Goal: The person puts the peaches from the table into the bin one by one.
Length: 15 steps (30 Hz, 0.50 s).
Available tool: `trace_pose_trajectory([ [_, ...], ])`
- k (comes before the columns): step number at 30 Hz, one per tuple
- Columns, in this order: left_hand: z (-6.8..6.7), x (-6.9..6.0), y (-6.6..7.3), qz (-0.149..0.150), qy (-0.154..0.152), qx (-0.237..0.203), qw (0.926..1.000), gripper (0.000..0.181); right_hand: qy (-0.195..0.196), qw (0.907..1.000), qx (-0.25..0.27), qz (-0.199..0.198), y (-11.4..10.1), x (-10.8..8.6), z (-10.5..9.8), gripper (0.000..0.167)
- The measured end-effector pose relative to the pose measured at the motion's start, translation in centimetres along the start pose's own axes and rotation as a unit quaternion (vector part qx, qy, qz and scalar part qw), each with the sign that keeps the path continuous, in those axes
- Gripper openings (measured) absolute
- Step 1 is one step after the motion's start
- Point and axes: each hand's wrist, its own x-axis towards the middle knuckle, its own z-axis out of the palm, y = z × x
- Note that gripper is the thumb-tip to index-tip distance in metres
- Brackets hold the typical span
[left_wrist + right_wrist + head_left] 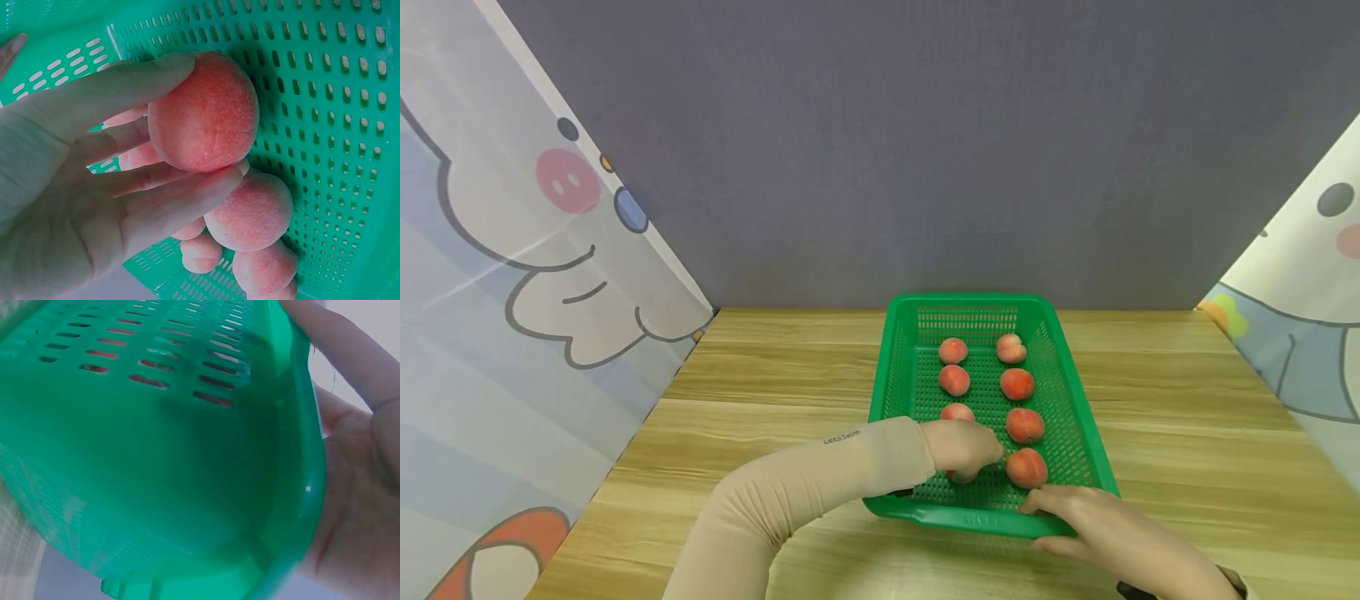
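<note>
A green plastic basket (1082, 417) with slotted walls holds several peaches in two rows. My left hand (966, 446) reaches down into its near left part. Between the thumb and fingers it grips a red-pink peach (209, 112), mostly covered by the hand in the head view. Just behind that hand lies another peach (957, 412), partly hidden. The right-hand row ends at the front with a peach (1026, 468) close to the left fingertips. At the basket's near right corner my right hand (1097, 525) holds the rim, fingers over it and thumb outside.
The basket stands on a wood-grain table (782, 367). A dark grey panel (925, 150) rises behind it. Sheets with cartoon animals hang at the left (490, 250) and right (1307, 308).
</note>
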Motion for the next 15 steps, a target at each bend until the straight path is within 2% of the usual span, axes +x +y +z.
trace_pose_trajectory([
  [3,0.06,0.07,0.01,-0.002,-0.001,0.0,1.0,0.052,0.001,1.0,0.0,-0.002,-0.01,0.01,0.02,0.022],
  [8,0.0,0.16,0.05,0.013,0.011,0.024,0.9996,0.05,-0.002,1.0,-0.001,0.0,-0.05,0.01,0.02,0.023],
  [15,-0.24,-0.04,-0.24,0.021,0.006,-0.01,0.9997,0.051,-0.002,1.0,0.001,0.002,-0.05,-0.02,-0.03,0.022],
])
